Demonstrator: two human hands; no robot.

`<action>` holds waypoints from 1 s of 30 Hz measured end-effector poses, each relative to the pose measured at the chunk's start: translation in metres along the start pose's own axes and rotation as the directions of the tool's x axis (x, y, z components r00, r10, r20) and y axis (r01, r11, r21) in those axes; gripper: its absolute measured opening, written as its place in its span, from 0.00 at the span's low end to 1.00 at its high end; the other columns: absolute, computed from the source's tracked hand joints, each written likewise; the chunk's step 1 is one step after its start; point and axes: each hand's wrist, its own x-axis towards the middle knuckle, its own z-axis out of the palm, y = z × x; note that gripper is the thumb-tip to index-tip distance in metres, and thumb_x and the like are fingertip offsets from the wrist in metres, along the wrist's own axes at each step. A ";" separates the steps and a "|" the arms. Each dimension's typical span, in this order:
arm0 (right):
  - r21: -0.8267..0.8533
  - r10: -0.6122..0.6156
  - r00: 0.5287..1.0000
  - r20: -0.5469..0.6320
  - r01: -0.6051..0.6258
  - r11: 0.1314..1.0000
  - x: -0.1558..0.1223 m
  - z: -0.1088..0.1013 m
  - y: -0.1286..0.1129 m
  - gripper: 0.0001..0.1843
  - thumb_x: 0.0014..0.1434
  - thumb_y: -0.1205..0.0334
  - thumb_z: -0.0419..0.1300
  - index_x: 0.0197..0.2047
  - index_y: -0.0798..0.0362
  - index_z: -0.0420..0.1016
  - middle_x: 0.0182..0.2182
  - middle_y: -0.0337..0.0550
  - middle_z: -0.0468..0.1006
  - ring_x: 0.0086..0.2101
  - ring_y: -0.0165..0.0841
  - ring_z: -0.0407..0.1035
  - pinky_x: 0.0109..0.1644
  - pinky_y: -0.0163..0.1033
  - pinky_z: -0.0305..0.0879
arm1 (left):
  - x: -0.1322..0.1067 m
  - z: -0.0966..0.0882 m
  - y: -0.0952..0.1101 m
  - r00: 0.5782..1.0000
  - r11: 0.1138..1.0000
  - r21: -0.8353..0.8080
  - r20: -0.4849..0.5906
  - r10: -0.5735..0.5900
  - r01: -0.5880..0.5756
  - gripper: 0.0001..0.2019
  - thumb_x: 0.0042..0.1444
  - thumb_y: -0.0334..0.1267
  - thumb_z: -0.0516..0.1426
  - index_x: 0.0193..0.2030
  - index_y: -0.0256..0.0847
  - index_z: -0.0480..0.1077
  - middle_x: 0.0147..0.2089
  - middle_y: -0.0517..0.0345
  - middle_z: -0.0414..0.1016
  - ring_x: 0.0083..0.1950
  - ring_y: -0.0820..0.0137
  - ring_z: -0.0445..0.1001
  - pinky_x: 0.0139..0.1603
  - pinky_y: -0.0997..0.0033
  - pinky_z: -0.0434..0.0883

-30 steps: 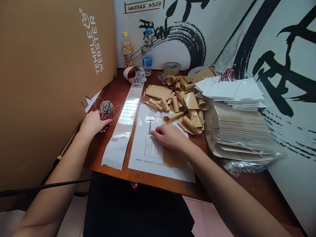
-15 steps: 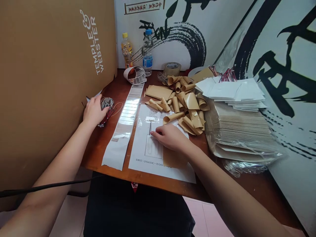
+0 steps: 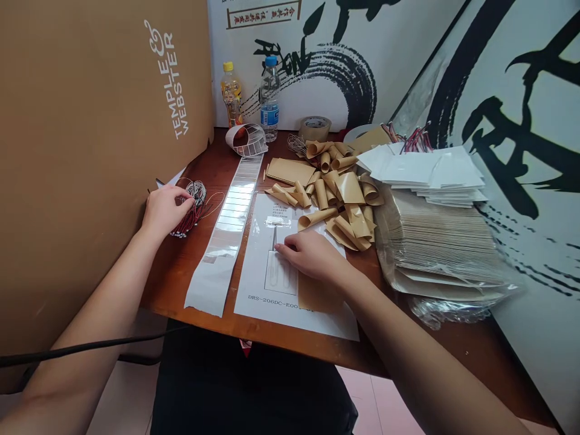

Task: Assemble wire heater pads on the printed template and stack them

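Note:
At the left of the table, my left hand [image 3: 165,207] has thumb and forefinger pinched together at the edge of a bundle of thin wires [image 3: 196,208], red, black and pale with small white ends. A fine wire seems to be caught between those fingertips. My right hand [image 3: 312,254] rests closed over a printed sheet [image 3: 258,284] bearing a line drawing, its fingers curled in. Beneath that palm lies a flat brown paper piece [image 3: 319,296], partly covered. What the right fingertips hold, if anything, is hidden.
A strip of clear labels [image 3: 233,211] runs between my hands from its roll [image 3: 248,140]. Several rolled brown papers [image 3: 321,193] heap up beyond the sheet. White cards [image 3: 426,169] top a bagged cardboard stack [image 3: 444,241] at right. A large carton [image 3: 90,151] walls the left side.
My left hand has drawn back slightly toward the carton and me, its spread fingers now pinched at the wire bundle. My right hand stays in place.

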 end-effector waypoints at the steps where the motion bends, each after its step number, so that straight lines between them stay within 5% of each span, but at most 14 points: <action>1: -0.001 -0.001 1.000 0.000 0.001 1.000 0.000 0.000 0.000 0.23 0.71 0.52 0.52 0.26 0.52 0.71 0.27 0.45 0.76 0.28 0.33 0.63 0.32 0.41 0.48 | 0.000 -0.003 0.001 1.000 1.000 -0.002 -0.012 -0.004 0.004 0.13 0.58 0.44 0.57 0.39 0.44 0.82 0.48 0.52 0.85 0.51 0.57 0.81 0.60 0.60 0.73; 14: 0.010 -0.001 1.000 0.002 0.001 1.000 -0.001 -0.001 0.000 0.24 0.72 0.52 0.52 0.25 0.52 0.69 0.26 0.45 0.76 0.26 0.32 0.62 0.31 0.40 0.48 | 0.027 -0.014 0.019 0.969 0.952 -0.281 -0.178 -0.172 0.118 0.08 0.58 0.43 0.58 0.38 0.43 0.76 0.38 0.57 0.84 0.42 0.65 0.83 0.52 0.67 0.76; 16: 0.014 0.000 1.000 0.002 0.000 1.000 -0.001 -0.001 -0.001 0.24 0.72 0.52 0.52 0.25 0.52 0.70 0.27 0.46 0.76 0.27 0.32 0.62 0.31 0.40 0.48 | 0.029 -0.014 0.022 0.958 0.896 -0.425 -0.176 -0.224 0.131 0.06 0.58 0.42 0.58 0.38 0.43 0.73 0.38 0.58 0.83 0.41 0.68 0.83 0.49 0.69 0.76; 21: 0.026 -0.002 1.000 0.001 0.002 1.000 -0.001 0.000 0.000 0.24 0.72 0.52 0.53 0.25 0.52 0.69 0.27 0.46 0.76 0.28 0.33 0.64 0.31 0.40 0.49 | 0.034 -0.020 0.033 0.951 0.579 -0.805 -0.061 -0.303 0.133 0.10 0.58 0.43 0.59 0.39 0.42 0.63 0.45 0.60 0.82 0.37 0.77 0.80 0.46 0.69 0.77; 27: 0.068 0.008 1.000 -0.016 -0.007 0.998 -0.001 -0.002 -0.002 0.25 0.71 0.52 0.53 0.23 0.51 0.66 0.23 0.43 0.72 0.25 0.32 0.61 0.31 0.41 0.49 | 0.040 -0.052 0.055 0.937 0.453 -0.882 -0.038 -0.348 0.133 0.19 0.54 0.53 0.64 0.42 0.45 0.63 0.49 0.66 0.81 0.44 0.79 0.78 0.50 0.68 0.76; 30: 0.104 -0.001 0.999 -0.042 0.005 0.995 -0.003 -0.004 -0.005 0.29 0.73 0.49 0.50 0.21 0.51 0.65 0.19 0.40 0.67 0.23 0.31 0.58 0.31 0.41 0.49 | 0.029 -0.062 0.076 0.979 0.468 -0.870 0.075 -0.189 0.157 0.14 0.55 0.48 0.65 0.40 0.45 0.68 0.48 0.62 0.83 0.45 0.76 0.79 0.52 0.67 0.77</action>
